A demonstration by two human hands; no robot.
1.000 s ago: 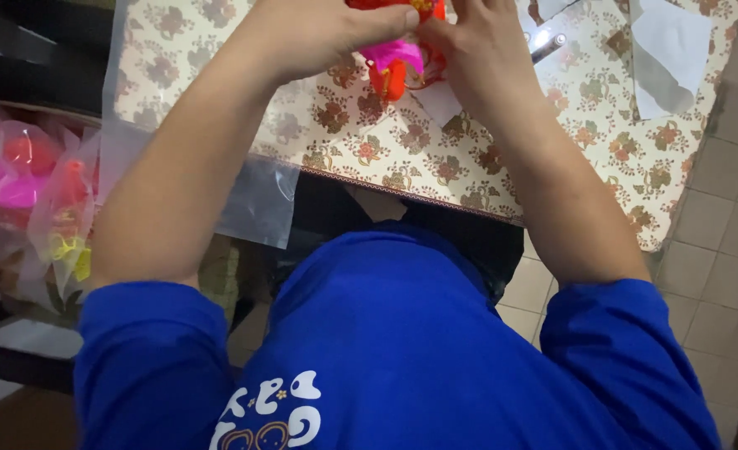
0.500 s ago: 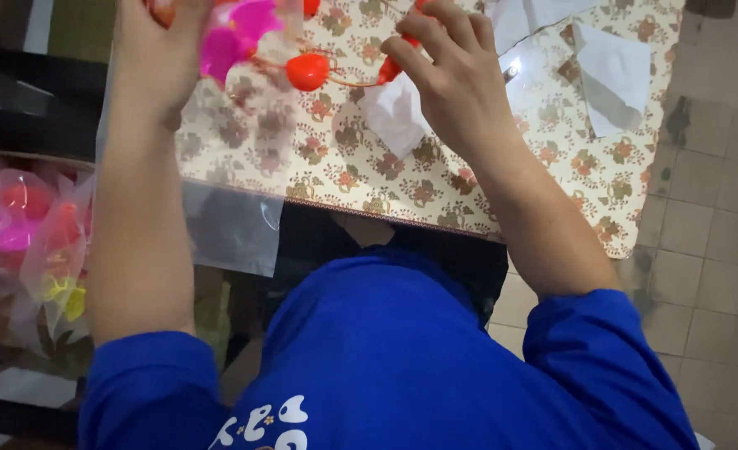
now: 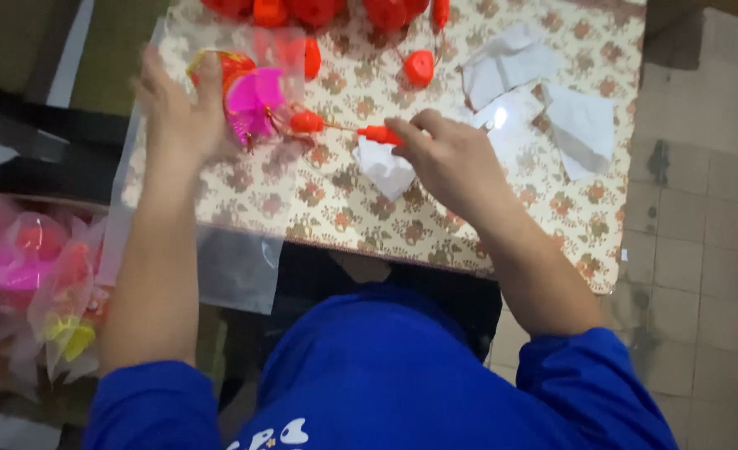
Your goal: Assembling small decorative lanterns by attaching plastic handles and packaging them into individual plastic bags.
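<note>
Head view: two bare hands work a small red-and-magenta plastic lantern toy [image 3: 248, 98] over a floral-patterned tablecloth [image 3: 344, 208].

The left hand [image 3: 182, 117] lies against the toy at the table's left edge, fingers spread along its side, with a clear plastic bag [image 3: 219, 250] draped under and around it and hanging over the table edge. The right hand [image 3: 452, 158] has thumb and fingers pinched together on a slim red plastic stick handle [image 3: 379, 133], joined to the toy by a thin rod. A white paper slip [image 3: 384, 169] lies just under that hand; more white paper pieces [image 3: 544, 92] lie to the right. Further red plastic toy parts [image 3: 327, 12] line the far edge. Bagged pink toys [image 3: 27, 275] sit off the table, at left.
</note>
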